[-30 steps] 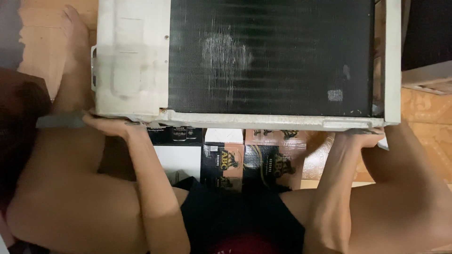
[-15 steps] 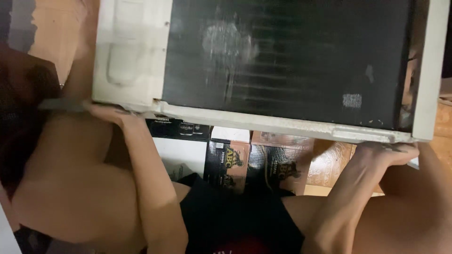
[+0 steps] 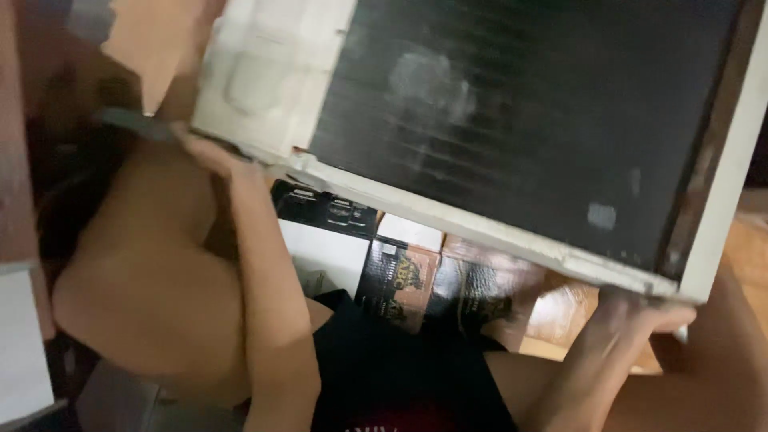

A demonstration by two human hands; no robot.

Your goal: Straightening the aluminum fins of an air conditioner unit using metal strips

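Hands grip the near edge of a window air conditioner (image 3: 512, 120), which fills the view from 10 to 3 o'clock, tilted down toward the right. Its dark coil fins face up inside a white casing. The left hand (image 3: 210, 154) clasps the lower left corner; the right hand (image 3: 640, 314) supports the lower right corner from beneath. Printed cardboard boxes (image 3: 400, 272) lie below at 6 o'clock.

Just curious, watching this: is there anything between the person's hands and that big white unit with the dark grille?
Nothing visible. The left hand grips the air conditioner unit at its lower left corner, and the right hand presses under its lower right corner, both directly on the casing.
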